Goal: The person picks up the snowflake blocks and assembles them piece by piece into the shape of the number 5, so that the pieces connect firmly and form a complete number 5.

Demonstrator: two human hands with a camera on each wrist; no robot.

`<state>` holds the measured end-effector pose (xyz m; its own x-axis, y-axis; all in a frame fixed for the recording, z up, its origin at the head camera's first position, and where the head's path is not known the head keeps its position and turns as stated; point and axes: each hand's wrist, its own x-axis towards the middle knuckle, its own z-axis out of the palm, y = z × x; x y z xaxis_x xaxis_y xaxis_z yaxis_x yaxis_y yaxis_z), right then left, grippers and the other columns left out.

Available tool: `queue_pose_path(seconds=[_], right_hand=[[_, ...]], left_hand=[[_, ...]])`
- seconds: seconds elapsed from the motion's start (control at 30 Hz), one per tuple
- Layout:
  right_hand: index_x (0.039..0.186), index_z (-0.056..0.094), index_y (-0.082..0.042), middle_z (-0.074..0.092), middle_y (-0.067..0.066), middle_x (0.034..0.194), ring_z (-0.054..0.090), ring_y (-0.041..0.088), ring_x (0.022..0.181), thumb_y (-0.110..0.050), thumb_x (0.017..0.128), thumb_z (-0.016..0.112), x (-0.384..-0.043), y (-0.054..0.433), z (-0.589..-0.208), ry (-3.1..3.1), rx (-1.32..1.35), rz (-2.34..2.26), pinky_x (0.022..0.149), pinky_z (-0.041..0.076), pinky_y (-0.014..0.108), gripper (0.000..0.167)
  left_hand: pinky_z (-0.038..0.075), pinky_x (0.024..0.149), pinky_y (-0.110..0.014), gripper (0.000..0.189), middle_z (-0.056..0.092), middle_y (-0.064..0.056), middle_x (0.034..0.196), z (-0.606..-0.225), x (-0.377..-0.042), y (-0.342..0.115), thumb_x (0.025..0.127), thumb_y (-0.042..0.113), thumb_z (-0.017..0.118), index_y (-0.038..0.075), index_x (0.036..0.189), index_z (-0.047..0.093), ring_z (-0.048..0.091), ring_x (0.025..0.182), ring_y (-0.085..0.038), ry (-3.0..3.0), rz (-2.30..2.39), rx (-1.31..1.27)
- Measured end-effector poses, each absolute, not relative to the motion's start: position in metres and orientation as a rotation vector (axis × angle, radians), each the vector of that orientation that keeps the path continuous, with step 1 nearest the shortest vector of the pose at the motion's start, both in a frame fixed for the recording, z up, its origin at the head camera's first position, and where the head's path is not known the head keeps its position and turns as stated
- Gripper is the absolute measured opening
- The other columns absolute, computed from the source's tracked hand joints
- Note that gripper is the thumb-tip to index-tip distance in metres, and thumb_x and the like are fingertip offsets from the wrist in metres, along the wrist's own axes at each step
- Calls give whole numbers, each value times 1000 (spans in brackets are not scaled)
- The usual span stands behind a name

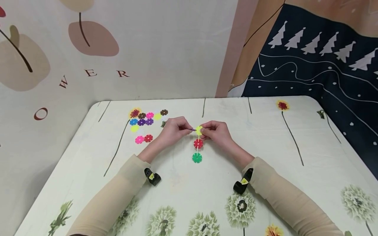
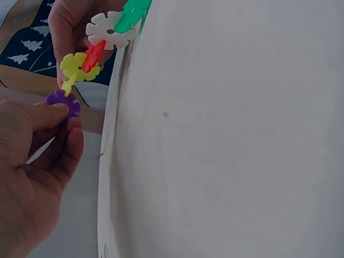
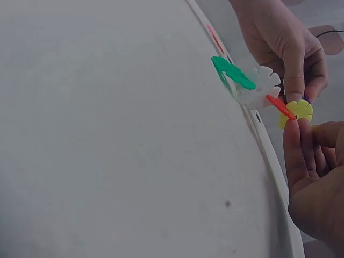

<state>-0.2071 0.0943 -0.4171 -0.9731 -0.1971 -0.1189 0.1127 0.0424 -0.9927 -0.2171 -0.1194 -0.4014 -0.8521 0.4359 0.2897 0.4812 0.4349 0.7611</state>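
My left hand point(image 1: 176, 127) pinches a purple notched disc point(image 2: 63, 103) between thumb and fingers. From the other side, my right hand point(image 1: 217, 132) grips a yellow notched disc point(image 1: 199, 130) at its edge. The purple disc meets the yellow part of the chain edge-on in the left wrist view. Below the yellow, a red disc point(image 1: 198, 144), a white disc point(image 3: 260, 87) and a green disc point(image 1: 197, 158) follow in a linked row, set crosswise to one another. Fingertips hide part of the purple and yellow pieces.
Left of my hands lie loose notched discs on the floral tablecloth point(image 1: 177, 203), among them a blue disc point(image 1: 134, 122), a brown disc point(image 1: 164, 112) and a pink disc point(image 1: 139, 140). Printed curtains point(image 1: 165, 49) hang behind the table's far edge.
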Motion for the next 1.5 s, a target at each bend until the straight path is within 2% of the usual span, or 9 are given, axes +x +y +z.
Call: queue_pose_path(seconds=[0.4,1.13,1.5], right_hand=[[116,65,14,66,14,93,70,13,70,3,98,65,-207,96,-417,2037,-97,-2048,74,61,28,21],[116,64,13,65,14,95,70,13,73,4,99,63,-206,94,-414,1977,-113,-2099,77,61,29,20],[115,64,15,68,15,92,72,15,71,4,98,63,-209,98,-414,1980,-147,-2060,75,61,30,20]], left_hand=[[57,70,-27,10,69,-6,82,-400,-218,-119,86,-9,77,2,86,76,65,76,-18,-2568,-1325,-925],[58,68,-27,11,70,-9,83,-397,-216,-119,84,-10,78,0,86,74,67,74,-20,-2483,-1183,-991],[58,70,-24,12,69,-9,82,-395,-215,-117,84,-11,78,0,85,74,68,75,-22,-2476,-1025,-1103]])
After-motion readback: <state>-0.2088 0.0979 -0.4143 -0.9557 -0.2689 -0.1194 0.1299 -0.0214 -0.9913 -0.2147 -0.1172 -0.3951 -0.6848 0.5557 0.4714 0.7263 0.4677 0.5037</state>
